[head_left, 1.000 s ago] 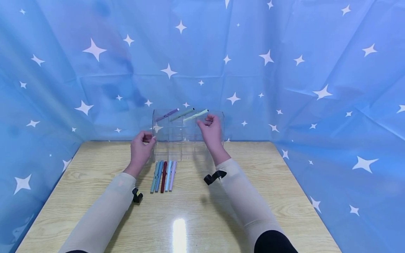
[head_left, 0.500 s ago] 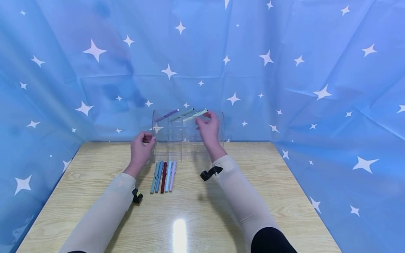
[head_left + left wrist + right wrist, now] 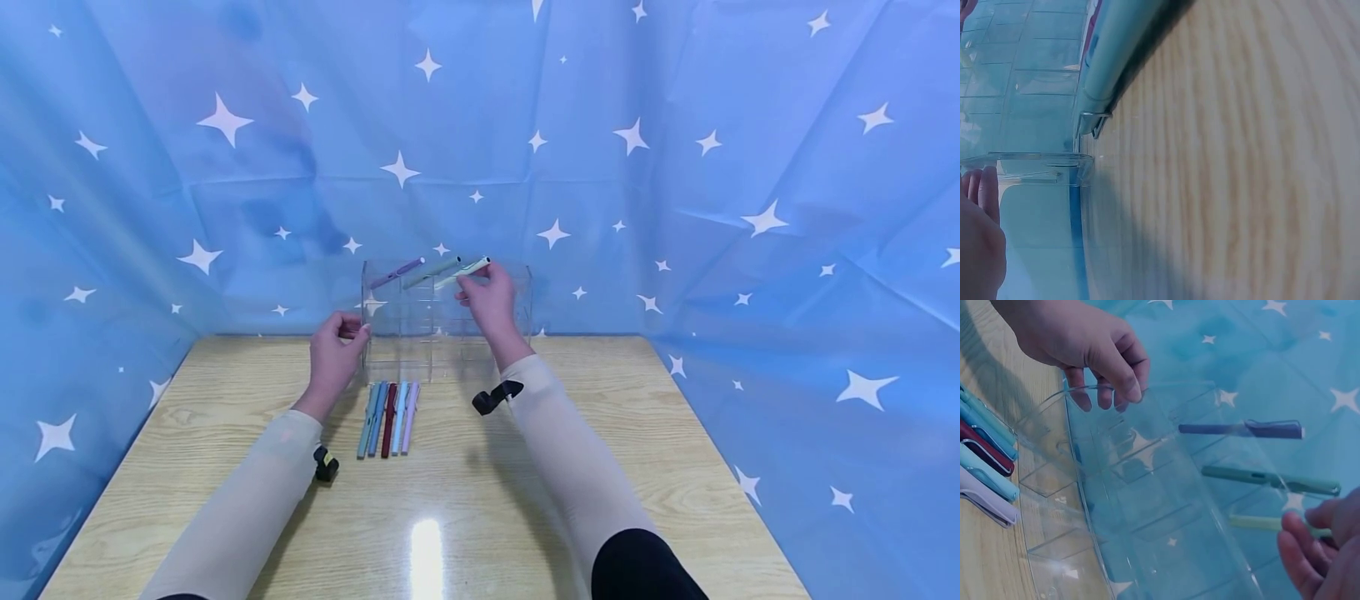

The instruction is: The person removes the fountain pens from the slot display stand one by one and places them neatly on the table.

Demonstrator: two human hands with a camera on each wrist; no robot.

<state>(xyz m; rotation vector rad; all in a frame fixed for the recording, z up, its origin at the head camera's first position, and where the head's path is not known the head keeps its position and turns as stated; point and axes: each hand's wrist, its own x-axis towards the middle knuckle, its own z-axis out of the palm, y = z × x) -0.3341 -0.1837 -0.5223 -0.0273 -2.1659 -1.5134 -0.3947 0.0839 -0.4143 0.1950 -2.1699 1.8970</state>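
Rack (image 3: 416, 325), one: clear, many compartments, standing upright at the far side of the table (image 3: 675, 467).

Left hand (image 3: 335, 350), one: at the rack's left side wall, thumb on one face and fingers on the other, clamped on that wall.

Right hand (image 3: 492, 310), one: above the rack's top, right of its middle, thumb and fingers pinched together on the upper end of the pale green pen.

Pens on the rack, three: all lay slanted along the top, upper ends to the right. From left: purple pen (image 3: 397, 273), dark green pen (image 3: 432, 272), pale green pen (image 3: 461, 273). The three lay apart from one another; the exact compartments of their lower ends could not be told.

Pens on the table, five: side by side in a row, near the rack's left half, clip ends toward the rack. From left: teal pen (image 3: 367, 421), blue pen (image 3: 377, 419), dark red pen (image 3: 388, 421), light blue pen (image 3: 400, 418), lilac pen (image 3: 409, 418).

Sleeves (image 3: 240, 508), two: pale, over both forearms, with a black wrist camera (image 3: 497, 397) at each wrist.

Curtain (image 3: 480, 108): blue with white stars, behind and beside the table.
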